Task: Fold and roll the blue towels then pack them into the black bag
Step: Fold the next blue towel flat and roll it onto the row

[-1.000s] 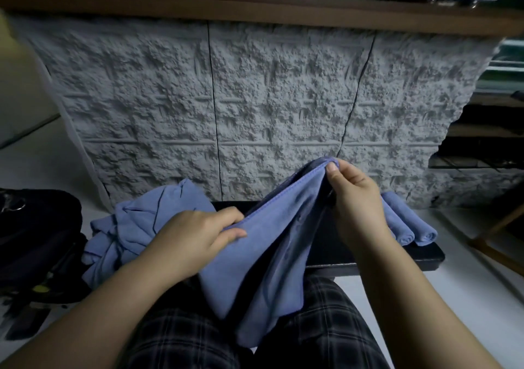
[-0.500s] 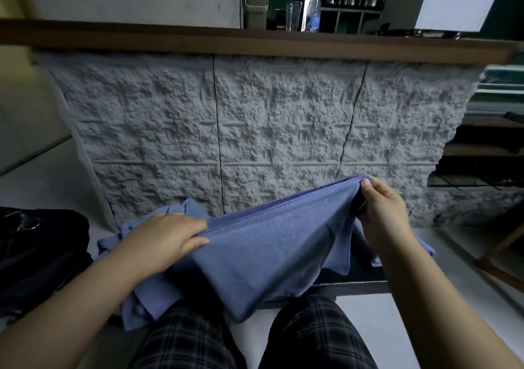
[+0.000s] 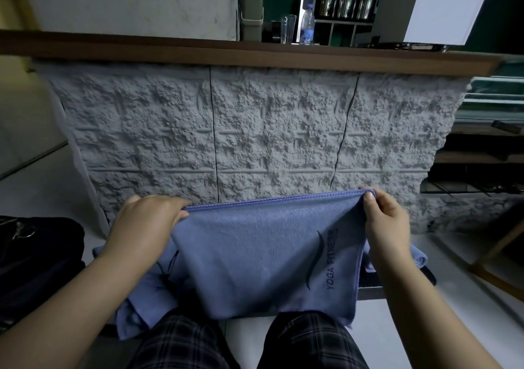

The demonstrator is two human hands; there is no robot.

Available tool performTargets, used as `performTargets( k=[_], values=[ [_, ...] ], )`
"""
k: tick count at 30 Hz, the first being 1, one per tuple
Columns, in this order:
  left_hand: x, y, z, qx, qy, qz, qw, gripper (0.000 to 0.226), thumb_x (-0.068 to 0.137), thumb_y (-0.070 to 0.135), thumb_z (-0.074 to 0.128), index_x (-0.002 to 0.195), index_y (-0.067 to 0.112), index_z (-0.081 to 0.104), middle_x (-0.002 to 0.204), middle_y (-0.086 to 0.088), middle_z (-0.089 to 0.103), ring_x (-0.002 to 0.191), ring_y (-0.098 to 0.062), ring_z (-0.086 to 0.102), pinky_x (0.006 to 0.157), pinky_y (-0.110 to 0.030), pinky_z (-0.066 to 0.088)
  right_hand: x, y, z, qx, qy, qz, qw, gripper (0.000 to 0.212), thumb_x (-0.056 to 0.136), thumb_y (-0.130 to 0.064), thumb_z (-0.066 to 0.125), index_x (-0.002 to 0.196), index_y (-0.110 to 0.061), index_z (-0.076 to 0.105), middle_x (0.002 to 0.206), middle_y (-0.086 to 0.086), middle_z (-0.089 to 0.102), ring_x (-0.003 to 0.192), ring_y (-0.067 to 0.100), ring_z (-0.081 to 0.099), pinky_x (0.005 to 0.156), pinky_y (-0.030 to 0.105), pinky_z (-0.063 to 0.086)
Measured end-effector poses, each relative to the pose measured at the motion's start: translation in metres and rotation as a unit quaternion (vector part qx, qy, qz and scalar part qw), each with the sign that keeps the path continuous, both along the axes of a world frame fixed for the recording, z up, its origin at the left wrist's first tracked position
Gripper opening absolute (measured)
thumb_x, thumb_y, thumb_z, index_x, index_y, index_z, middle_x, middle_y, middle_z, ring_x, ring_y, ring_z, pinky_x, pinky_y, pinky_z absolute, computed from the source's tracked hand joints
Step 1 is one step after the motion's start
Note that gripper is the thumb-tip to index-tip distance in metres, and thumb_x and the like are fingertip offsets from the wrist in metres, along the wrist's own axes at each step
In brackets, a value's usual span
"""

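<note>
A blue towel [image 3: 263,258] hangs spread between the two hands, its stitched top edge pulled nearly straight from one grip to the other. The left hand [image 3: 147,224] has its grip closed on the towel's top left corner, fingers curled over the hem with the thumb pinching against them. The right hand [image 3: 387,221] pinches the top right corner, thumb on the near face of the cloth and fingers curled behind it. The towel falls from both grips toward the person's lap, its lower edge lying over the knees in plaid trousers [image 3: 181,343]. Dark lettering reading YOGA FITNESS with a curved mark runs up the cloth just below and inward of the right grip.

Below and behind the left grip, a heap of loose blue towels [image 3: 141,297] lies crumpled, partly covered by the held towel and the left forearm. Just past the right wrist, on its outer side, the end of a rolled blue towel [image 3: 419,256] shows on a dark counter [image 3: 371,289] whose edge appears under the held towel's right side. The black bag [image 3: 37,266] sits on the floor well out to the left of the left grip. Beyond both hands stands a rough grey textured panel [image 3: 255,130] under a brown wooden ledge [image 3: 255,53].
</note>
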State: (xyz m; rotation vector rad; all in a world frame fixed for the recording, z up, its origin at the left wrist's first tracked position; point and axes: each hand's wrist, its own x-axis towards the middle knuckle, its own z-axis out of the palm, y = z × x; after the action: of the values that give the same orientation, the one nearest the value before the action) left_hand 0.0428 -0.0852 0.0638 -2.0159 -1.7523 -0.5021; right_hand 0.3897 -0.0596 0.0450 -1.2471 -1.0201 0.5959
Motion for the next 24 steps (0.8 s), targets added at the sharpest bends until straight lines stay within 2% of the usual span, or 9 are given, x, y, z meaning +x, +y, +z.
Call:
performTargets(
  k=[4,9,12,14,16,19,20,22,24],
  values=[
    [-0.005,0.003,-0.004,-0.039,-0.075,-0.018,0.996,0.005,0.077,0.011,0.072,0.073,0.01,0.068,0.069,-0.008,0.059,0.071,-0.034,0.059,0.064,-0.035,0.042,-0.006,-0.003,0.0,0.014,-0.014,-0.011,1.0,0.017,0.099,-0.019,0.047,0.099,-0.02,0.064,0.09,-0.01,0.065,0.087,0.005,0.057,0.082,0.027,0.044],
    [-0.008,0.004,-0.016,-0.009,-0.242,-0.075,0.967,0.014,0.073,-0.002,0.073,0.082,0.008,0.069,0.089,-0.006,0.044,0.086,-0.025,0.046,0.079,-0.031,0.034,-0.006,-0.002,-0.001,0.0,0.022,-0.031,0.999,0.019,0.1,-0.022,0.045,0.103,-0.016,0.062,0.09,-0.006,0.064,0.086,0.008,0.056,0.076,0.024,0.044],
    [-0.008,0.001,-0.021,-0.069,-0.372,-0.092,0.921,0.024,0.084,0.003,0.062,0.077,0.025,0.056,0.087,-0.005,0.05,0.08,-0.018,0.049,0.075,-0.03,0.039,-0.008,-0.004,-0.002,0.003,0.009,-0.032,0.999,0.017,0.1,-0.021,0.044,0.099,-0.016,0.06,0.085,-0.007,0.061,0.076,0.0,0.053,0.066,0.014,0.042],
    [-0.009,0.001,-0.027,-0.086,-0.463,-0.072,0.879,0.022,0.088,0.01,0.06,0.075,0.027,0.054,0.075,-0.008,0.054,0.069,-0.019,0.048,0.066,-0.035,0.04,-0.009,-0.007,-0.001,-0.01,0.001,-0.028,1.0,0.02,0.1,-0.021,0.044,0.089,-0.016,0.06,0.076,-0.007,0.058,0.069,0.002,0.049,0.064,0.019,0.039],
    [-0.003,-0.002,-0.032,-0.081,-0.605,-0.049,0.791,0.012,0.089,0.02,0.063,0.077,0.019,0.059,0.073,-0.01,0.058,0.07,-0.02,0.051,0.065,-0.034,0.04,-0.007,-0.006,-0.003,-0.051,0.002,-0.029,0.998,0.029,0.099,-0.025,0.046,0.075,-0.014,0.057,0.065,-0.003,0.051,0.065,0.009,0.042,0.061,0.028,0.034],
    [0.016,-0.007,-0.034,-0.089,-0.812,-0.05,0.575,0.014,0.092,0.016,0.056,0.082,0.007,0.062,0.07,-0.006,0.068,0.063,-0.013,0.063,0.055,-0.021,0.051,-0.011,-0.005,-0.005,-0.129,0.063,-0.012,0.99,0.035,0.094,-0.036,0.053,0.069,-0.011,0.058,0.063,0.003,0.052,0.068,0.019,0.047,0.066,0.031,0.037],
    [0.022,-0.01,-0.032,-0.089,-0.843,-0.051,0.528,0.013,0.093,0.013,0.054,0.084,0.006,0.061,0.067,-0.002,0.069,0.059,-0.008,0.064,0.053,-0.018,0.052,-0.013,-0.005,-0.005,-0.14,0.07,-0.006,0.988,0.036,0.089,-0.038,0.056,0.076,-0.006,0.061,0.066,0.007,0.054,0.072,0.021,0.05,0.068,0.033,0.038],
    [0.033,-0.017,-0.025,-0.084,-0.874,-0.06,0.474,0.013,0.093,0.009,0.052,0.083,0.009,0.06,0.064,0.0,0.068,0.055,-0.005,0.064,0.051,-0.016,0.052,-0.016,-0.011,0.002,-0.177,-0.029,0.029,0.983,0.037,0.084,-0.028,0.062,0.103,0.004,0.062,0.082,0.013,0.058,0.084,0.025,0.055,0.074,0.033,0.039],
    [0.041,-0.025,-0.016,-0.083,-0.883,-0.072,0.456,0.014,0.093,0.006,0.05,0.083,0.013,0.057,0.067,-0.003,0.065,0.052,-0.006,0.062,0.05,-0.016,0.052,-0.022,-0.019,0.014,-0.18,-0.069,0.001,0.981,0.043,0.082,-0.012,0.062,0.122,0.001,0.054,0.11,0.017,0.061,0.106,0.032,0.056,0.083,0.032,0.039]
  ],
)
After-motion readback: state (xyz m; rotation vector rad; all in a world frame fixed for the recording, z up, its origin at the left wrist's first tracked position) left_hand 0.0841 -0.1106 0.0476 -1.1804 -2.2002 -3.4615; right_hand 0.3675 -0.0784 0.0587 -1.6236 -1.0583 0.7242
